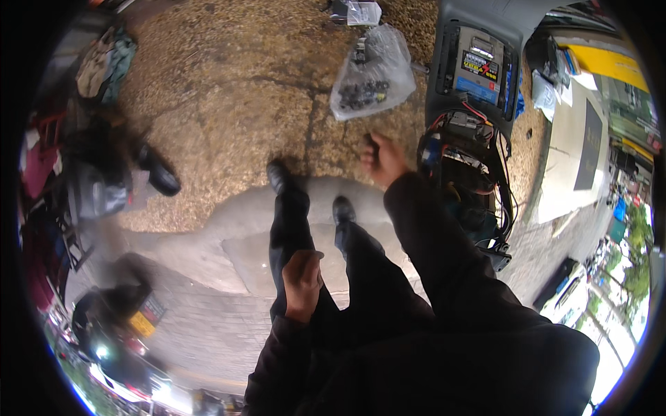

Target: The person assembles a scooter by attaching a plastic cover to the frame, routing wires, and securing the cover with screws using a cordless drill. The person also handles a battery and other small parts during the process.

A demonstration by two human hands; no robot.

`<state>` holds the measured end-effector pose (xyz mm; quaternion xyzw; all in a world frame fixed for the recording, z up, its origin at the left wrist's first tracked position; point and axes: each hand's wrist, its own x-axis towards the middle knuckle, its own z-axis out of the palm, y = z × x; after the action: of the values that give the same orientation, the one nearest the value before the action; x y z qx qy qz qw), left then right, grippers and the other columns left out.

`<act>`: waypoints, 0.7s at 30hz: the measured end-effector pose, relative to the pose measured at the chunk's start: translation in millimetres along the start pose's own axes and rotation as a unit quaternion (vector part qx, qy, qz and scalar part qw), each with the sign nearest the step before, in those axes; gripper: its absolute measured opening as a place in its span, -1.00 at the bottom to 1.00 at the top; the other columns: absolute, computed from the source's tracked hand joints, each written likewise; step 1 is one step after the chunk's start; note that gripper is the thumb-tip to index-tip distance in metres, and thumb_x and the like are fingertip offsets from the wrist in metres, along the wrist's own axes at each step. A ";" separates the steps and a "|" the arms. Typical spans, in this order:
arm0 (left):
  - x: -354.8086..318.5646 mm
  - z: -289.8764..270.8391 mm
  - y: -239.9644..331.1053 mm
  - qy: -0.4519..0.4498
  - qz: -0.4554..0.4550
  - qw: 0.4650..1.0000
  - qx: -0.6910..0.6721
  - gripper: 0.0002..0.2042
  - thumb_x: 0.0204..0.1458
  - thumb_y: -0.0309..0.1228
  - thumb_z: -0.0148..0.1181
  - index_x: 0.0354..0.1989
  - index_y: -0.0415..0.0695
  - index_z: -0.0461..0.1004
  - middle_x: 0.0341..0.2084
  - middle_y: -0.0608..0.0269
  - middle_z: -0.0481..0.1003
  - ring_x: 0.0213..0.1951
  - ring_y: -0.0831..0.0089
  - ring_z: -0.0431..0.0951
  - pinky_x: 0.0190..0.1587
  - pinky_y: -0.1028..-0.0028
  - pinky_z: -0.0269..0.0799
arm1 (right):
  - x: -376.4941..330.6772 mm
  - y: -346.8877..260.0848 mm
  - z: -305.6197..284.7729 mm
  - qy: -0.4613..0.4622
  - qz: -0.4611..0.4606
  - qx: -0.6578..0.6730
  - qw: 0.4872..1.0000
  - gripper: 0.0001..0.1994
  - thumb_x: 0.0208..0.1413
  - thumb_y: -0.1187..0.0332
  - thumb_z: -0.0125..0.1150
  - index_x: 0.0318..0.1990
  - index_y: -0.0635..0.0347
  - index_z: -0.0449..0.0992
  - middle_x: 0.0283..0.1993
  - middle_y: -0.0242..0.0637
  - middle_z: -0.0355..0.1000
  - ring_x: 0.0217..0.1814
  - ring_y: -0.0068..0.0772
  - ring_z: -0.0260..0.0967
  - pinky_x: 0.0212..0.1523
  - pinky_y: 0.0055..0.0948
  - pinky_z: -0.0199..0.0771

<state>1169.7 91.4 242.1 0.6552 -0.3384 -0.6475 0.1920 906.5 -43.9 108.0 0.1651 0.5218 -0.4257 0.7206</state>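
Plastic bag (378, 76) near right hand (383, 161) — left hand (302, 286) over dark trousers (378, 281).

Your right hand (383, 161), just on the near side of the plastic bag (380, 52), is blurred; you cannot tell whether the dark patch at its fingers is an object. Your left hand (302, 283), farther down from the bag, hides its own palm. Film clouds the bag's dark contents (364, 91). Beyond the bag, the upper edge cuts off a packet (363, 12).
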 end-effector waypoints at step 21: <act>243.4 -80.7 40.2 0.054 -0.231 0.970 -0.055 -0.90 0.14 -0.51 0.01 -0.33 -0.26 0.44 -0.75 0.41 0.20 -0.73 0.70 0.13 -0.65 0.62 0.07 | 343.8 -76.2 -34.8 0.213 -0.118 -0.114 0.963 -0.89 0.16 0.55 -0.03 -0.23 0.41 0.39 -0.30 -0.12 0.38 -0.26 -0.17 0.44 -0.20 -0.17 0.63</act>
<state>1224.4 -120.2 102.0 0.7379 -0.1309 -0.6558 0.0904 857.4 -216.3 -197.1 0.1057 0.7243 -0.4002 0.5514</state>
